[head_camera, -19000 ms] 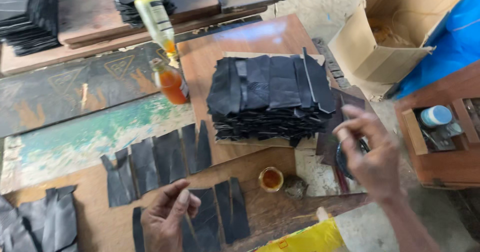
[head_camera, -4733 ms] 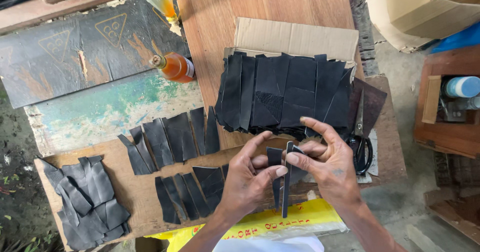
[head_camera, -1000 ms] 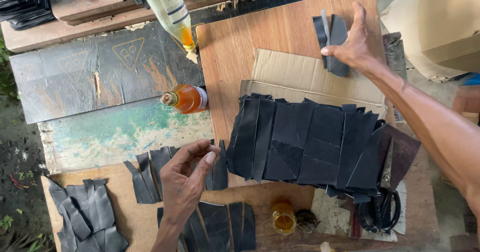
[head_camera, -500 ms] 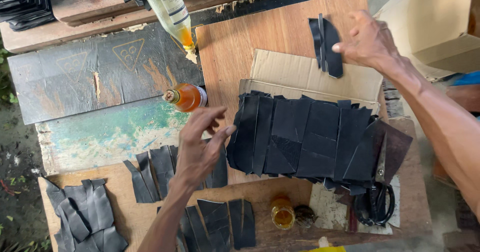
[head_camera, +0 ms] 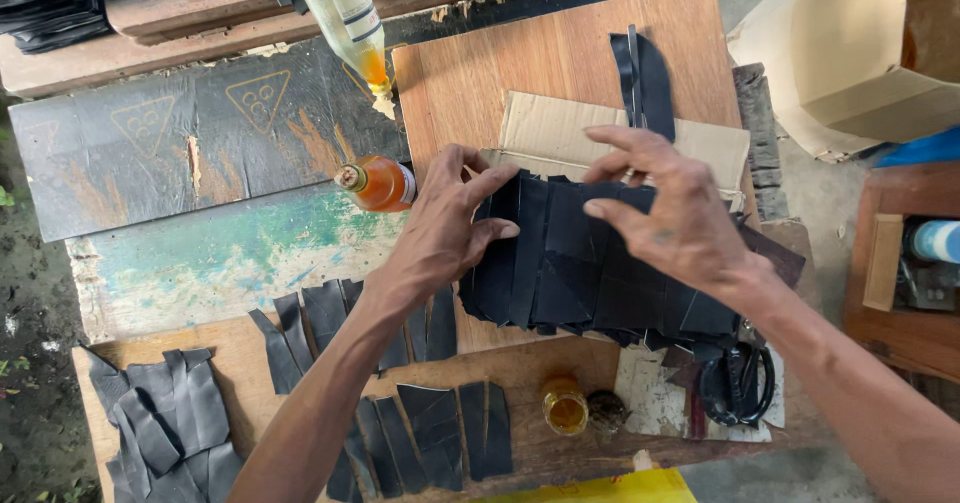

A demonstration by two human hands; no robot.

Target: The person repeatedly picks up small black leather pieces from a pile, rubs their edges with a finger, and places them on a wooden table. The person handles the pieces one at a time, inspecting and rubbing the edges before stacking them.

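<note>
A thick stack of black leather-like pieces (head_camera: 585, 263) lies on a sheet of cardboard (head_camera: 545, 133) on a wooden board (head_camera: 500, 73). My left hand (head_camera: 445, 228) rests its fingertips on the stack's left edge, fingers spread. Over the stack's top right hovers my right hand (head_camera: 665, 208), fingers apart and holding nothing. A folded black piece (head_camera: 645, 83) lies on the board beyond the cardboard.
An orange bottle (head_camera: 378, 183) and a tilted clear bottle (head_camera: 345, 13) stand left of the board. Loose black strips (head_camera: 330, 323) lie on the near plank, more (head_camera: 165, 428) at lower left. A small amber jar (head_camera: 565, 408), black scissors (head_camera: 740, 383), cardboard box (head_camera: 860, 53) at right.
My right hand left the folded black piece on the far board and came back over the stack. My left hand moved up and right onto the stack's left edge.
</note>
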